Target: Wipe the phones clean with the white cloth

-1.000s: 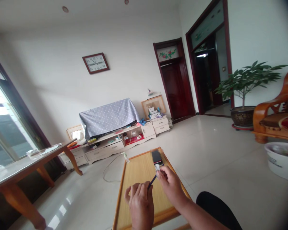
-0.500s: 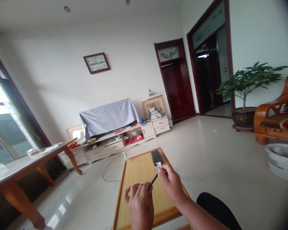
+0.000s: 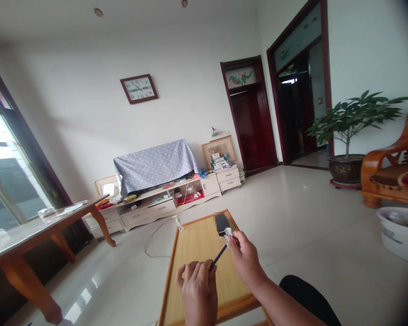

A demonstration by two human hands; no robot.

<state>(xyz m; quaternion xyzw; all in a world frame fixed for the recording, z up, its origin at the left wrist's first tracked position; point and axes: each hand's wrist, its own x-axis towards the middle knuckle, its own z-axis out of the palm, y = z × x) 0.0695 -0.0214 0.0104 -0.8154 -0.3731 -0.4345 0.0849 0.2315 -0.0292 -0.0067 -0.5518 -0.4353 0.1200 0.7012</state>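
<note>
My left hand [image 3: 200,287] is closed around the lower end of a slim dark blue stick [image 3: 218,257], which looks like a pen or pencil. The stick slants up and to the right, over the wooden table. Its far end runs into a crumpled white tissue [image 3: 228,233], pinched between the fingers of my right hand [image 3: 246,256]; that tip is hidden. Just beyond the tissue a black, phone-like object [image 3: 221,224] lies on the table, partly blurred out.
A small pump bottle [image 3: 178,222] stands at the left edge of the light wooden table [image 3: 190,246]. A cable [image 3: 148,240] trails on the floor. Behind is a low white cabinet [image 3: 163,208]; a longer table [image 3: 71,213] is at left, and a white bucket [image 3: 399,237] at right.
My right hand and the tissue have shifted slightly right along the stick's upper end, uncovering a little more of the stick. My left hand stays almost in place.
</note>
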